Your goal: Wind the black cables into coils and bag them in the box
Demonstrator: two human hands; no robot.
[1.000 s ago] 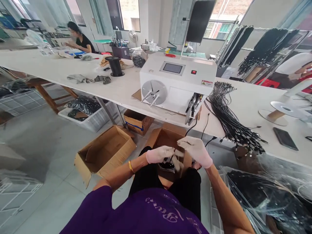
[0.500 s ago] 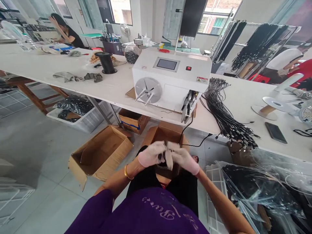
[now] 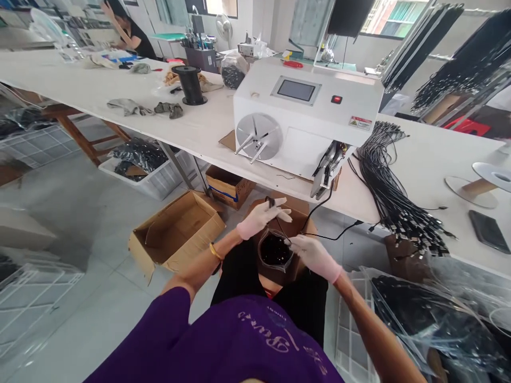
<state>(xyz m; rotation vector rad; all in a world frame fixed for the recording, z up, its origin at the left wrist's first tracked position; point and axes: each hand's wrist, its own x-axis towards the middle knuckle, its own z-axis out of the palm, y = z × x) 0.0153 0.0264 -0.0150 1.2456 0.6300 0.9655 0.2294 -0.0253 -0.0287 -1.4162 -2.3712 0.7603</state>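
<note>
Both my hands wear pale gloves and hover over my lap. My left hand (image 3: 261,217) is raised, pinching a small black piece with thumb and forefinger while the other fingers spread. My right hand (image 3: 313,255) is lower and pinches the other end of a thin black wire (image 3: 281,230) stretched between the hands. Under them, on my lap, sits a clear plastic bag (image 3: 275,251) of small black parts.
A white winding machine (image 3: 303,119) stands on the long white table (image 3: 167,133), with a bundle of black cables (image 3: 393,194) at its right and a phone (image 3: 487,230). Open cardboard boxes (image 3: 175,234) lie on the floor. Another person (image 3: 128,29) sits far left.
My hands were pressed together around the small black piece; now they have pulled apart, left hand up, right hand down, with the thin wire drawn between them and the bag uncovered.
</note>
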